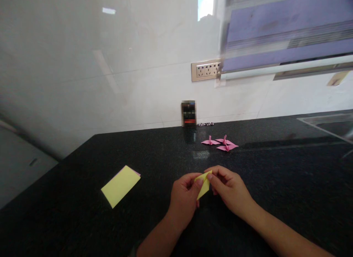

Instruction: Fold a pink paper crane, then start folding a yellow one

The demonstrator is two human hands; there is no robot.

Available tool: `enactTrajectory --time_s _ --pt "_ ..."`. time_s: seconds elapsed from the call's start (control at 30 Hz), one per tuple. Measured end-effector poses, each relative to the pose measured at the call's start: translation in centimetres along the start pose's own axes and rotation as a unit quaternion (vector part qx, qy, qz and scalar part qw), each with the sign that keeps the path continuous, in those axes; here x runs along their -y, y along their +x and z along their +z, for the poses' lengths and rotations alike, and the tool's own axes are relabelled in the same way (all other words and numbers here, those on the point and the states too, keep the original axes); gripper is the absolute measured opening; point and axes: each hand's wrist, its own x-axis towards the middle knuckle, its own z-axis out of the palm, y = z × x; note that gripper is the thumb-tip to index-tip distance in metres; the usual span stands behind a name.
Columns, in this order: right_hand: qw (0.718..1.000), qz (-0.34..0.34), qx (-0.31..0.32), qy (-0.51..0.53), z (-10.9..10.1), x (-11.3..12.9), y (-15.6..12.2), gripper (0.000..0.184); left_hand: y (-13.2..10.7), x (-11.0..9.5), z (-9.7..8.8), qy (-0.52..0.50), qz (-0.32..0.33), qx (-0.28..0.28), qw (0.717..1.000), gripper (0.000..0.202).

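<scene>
A small folded yellow paper (203,185) is held between both hands just above the black countertop (275,176). My left hand (184,196) pinches its left side, fingers closed on it. My right hand (230,189) pinches the upper right corner. To the left lies a stack of yellow paper sheets (120,185), with a pink sheet showing under its edge. Three pink folded paper cranes (220,143) stand together farther back on the counter.
A small dark box (189,113) leans against the white wall at the back, with a string of small beads (205,123) beside it. A wall socket strip (206,70) sits above. A sink edge (328,122) shows at far right.
</scene>
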Motion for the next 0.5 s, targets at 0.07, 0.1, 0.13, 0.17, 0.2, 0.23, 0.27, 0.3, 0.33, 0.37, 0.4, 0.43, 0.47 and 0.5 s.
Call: enactTrajectory --time_s 0.07,0.1,0.13,0.17,0.2,0.23,0.27,0.3,0.33,0.37,0.4,0.43,0.47,0.5 --pt "1.0 0.0 -0.007 0.003 0.0 -0.33 0.06 0.016 -0.08 0.0 -0.03 0.011 0.009 0.006 1.0 0.028" --pt "1.0 -0.005 -0.011 -0.002 -0.01 -0.45 0.08 0.015 -0.11 0.0 -0.05 0.014 0.011 0.009 1.0 0.028" --pt "1.0 -0.011 -0.014 -0.011 -0.04 -0.51 0.08 0.015 -0.13 0.01 -0.08 0.018 0.013 0.011 1.0 0.028" --pt "0.999 -0.017 -0.017 -0.022 -0.07 -0.53 0.07 0.015 -0.13 0.02 -0.1 0.022 0.014 0.012 1.0 0.028" --pt "0.999 -0.023 -0.019 -0.031 -0.1 -0.49 0.05 0.015 -0.13 0.03 -0.13 0.027 0.015 0.012 0.999 0.029" --pt "0.999 -0.025 -0.02 -0.038 -0.14 -0.41 0.01 0.016 -0.11 0.05 -0.14 0.031 0.016 0.012 0.999 0.029" --pt "0.999 -0.025 -0.019 -0.044 -0.16 -0.3 -0.03 0.017 -0.08 0.08 -0.15 0.036 0.017 0.012 0.999 0.029" --pt "0.998 -0.024 -0.017 -0.048 -0.18 -0.19 -0.07 0.018 -0.05 0.12 -0.15 0.041 0.017 0.011 0.999 0.029" --pt "0.998 -0.023 -0.017 -0.052 -0.2 -0.08 -0.11 0.018 -0.02 0.15 -0.14 0.045 0.017 0.011 0.999 0.029" --pt "0.998 -0.023 -0.017 -0.056 -0.21 0.01 -0.15 0.019 0.0 0.17 -0.13 0.048 0.016 0.013 0.999 0.028" --pt "0.998 -0.023 -0.016 -0.059 -0.21 0.08 -0.18 0.019 0.02 0.19 -0.12 0.051 0.016 0.013 0.999 0.028" --pt "0.998 -0.023 -0.016 -0.061 -0.21 0.13 -0.2 0.02 0.02 0.2 -0.12 0.053 0.016 0.012 0.998 0.028" --pt "0.998 -0.024 -0.016 -0.062 -0.21 0.15 -0.21 0.02 0.0 0.19 -0.12 0.055 0.016 0.012 0.998 0.028" --pt "0.998 -0.024 -0.015 -0.062 -0.21 0.16 -0.21 0.02 -0.02 0.17 -0.12 0.057 0.017 0.011 0.998 0.028"
